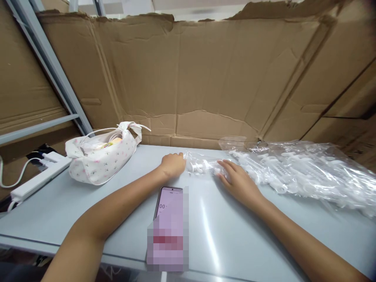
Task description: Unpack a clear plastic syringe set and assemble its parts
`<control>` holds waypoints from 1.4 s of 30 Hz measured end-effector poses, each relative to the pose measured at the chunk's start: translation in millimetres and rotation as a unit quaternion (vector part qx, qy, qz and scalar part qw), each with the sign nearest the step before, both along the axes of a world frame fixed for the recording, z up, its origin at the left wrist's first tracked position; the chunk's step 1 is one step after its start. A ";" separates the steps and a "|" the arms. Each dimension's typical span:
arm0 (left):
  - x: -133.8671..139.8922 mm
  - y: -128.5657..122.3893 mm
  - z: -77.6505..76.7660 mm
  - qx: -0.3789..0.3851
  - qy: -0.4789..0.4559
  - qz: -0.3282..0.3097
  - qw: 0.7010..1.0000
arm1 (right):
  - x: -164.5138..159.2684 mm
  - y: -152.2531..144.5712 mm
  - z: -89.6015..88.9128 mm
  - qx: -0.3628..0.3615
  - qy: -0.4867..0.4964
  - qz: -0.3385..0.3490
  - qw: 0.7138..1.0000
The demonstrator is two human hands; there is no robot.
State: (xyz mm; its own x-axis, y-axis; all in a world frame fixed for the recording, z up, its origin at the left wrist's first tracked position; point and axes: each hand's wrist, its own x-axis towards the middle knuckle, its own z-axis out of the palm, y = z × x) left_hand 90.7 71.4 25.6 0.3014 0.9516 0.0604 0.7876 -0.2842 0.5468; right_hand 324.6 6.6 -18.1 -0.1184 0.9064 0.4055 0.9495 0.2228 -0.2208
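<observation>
Clear crinkly plastic packet (202,164), white parts inside, hands (173,164) (237,182) at its ends

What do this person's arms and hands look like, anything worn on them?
Both arms are bare all the way up the view: no sleeves, gloves, watch or bracelets show. The left hand and right hand show no rings or markings; nails look short and unpainted.

Bright overhead light glares on the table (211,235); edges warp.
</observation>
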 end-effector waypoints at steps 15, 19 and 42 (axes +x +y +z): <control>-29.1 32.8 0.5 -0.275 -0.353 -0.013 0.894 | 28.0 11.6 10.6 -0.119 0.523 -0.051 0.843; -26.0 38.0 -10.2 -0.290 -0.451 0.040 0.843 | 26.4 9.6 15.3 -0.121 0.563 -0.056 0.816; -14.0 28.1 -15.8 -0.299 -0.575 -0.079 0.757 | 8.5 -5.8 32.5 -0.193 0.760 0.061 0.618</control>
